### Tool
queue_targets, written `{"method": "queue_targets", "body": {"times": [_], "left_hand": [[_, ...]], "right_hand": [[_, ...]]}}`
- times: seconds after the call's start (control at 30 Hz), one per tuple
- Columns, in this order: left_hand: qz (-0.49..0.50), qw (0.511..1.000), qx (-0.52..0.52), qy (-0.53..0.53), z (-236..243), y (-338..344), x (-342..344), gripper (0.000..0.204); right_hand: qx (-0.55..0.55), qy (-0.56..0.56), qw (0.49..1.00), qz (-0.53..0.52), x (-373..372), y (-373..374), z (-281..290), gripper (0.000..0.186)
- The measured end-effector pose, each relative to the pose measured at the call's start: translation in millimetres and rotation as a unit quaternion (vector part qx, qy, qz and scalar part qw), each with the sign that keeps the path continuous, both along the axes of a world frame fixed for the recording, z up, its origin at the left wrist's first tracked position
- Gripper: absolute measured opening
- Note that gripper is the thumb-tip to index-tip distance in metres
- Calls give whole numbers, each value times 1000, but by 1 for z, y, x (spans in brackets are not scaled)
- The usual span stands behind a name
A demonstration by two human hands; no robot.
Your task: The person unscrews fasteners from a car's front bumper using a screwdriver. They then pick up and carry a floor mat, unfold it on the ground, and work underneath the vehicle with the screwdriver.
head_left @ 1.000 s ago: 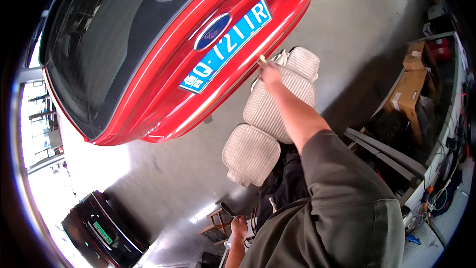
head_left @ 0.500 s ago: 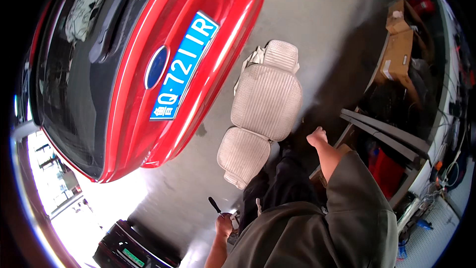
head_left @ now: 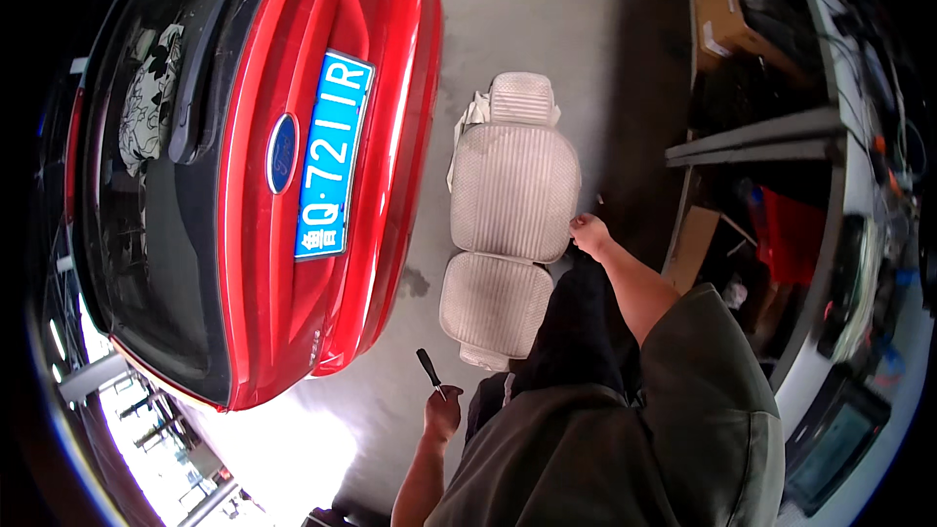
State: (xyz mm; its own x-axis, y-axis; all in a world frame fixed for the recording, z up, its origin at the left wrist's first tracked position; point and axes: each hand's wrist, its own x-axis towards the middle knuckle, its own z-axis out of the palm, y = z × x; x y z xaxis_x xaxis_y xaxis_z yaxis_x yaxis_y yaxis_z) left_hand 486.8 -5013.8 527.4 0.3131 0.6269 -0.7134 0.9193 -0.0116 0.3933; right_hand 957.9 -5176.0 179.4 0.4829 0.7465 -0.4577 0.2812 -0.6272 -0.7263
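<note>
In my left hand [head_left: 443, 412] at the lower middle I hold a screwdriver [head_left: 427, 368] by its metal shaft end, its black handle sticking up and out beyond my fingers. My right hand [head_left: 590, 234] is closed, its fingers curled beside the right edge of a beige car seat cover [head_left: 512, 185]. Whether it touches the cover, I cannot tell, and the inside of the fist is hidden. Ribbed and padded, the cover has a headrest piece, a backrest and a seat part, and appears in front of my dark trousers.
A red car [head_left: 390, 185] stands rear-on at the left, with a blue plate [head_left: 332, 156]. To the right are a shelf with grey bars [head_left: 756, 144], a cardboard box [head_left: 722, 5] and a red container [head_left: 786, 234]. Grey concrete floor [head_left: 556, 0] lies between.
My right hand has come in closer to the seat cover's edge. The view has turned, so the car looks more upright and the shelf has shifted. The screwdriver stays in my left hand.
</note>
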Motion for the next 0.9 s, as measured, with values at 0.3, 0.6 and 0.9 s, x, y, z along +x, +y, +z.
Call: {"method": "queue_targets", "body": {"times": [0.3, 0.6, 0.9], "left_hand": [[-85, 991, -35, 100, 9, 0, -152, 35], [-78, 992, -27, 97, -4, 36, -219, 34], [-421, 899, -112, -43, -143, 73, -195, 27]], "right_hand": [[2, 421, 764, -488, -173, -46, 109, 13], [-240, 20, 967, -85, -332, -93, 9, 20], [78, 247, 811, -524, -404, -69, 49, 13]]}}
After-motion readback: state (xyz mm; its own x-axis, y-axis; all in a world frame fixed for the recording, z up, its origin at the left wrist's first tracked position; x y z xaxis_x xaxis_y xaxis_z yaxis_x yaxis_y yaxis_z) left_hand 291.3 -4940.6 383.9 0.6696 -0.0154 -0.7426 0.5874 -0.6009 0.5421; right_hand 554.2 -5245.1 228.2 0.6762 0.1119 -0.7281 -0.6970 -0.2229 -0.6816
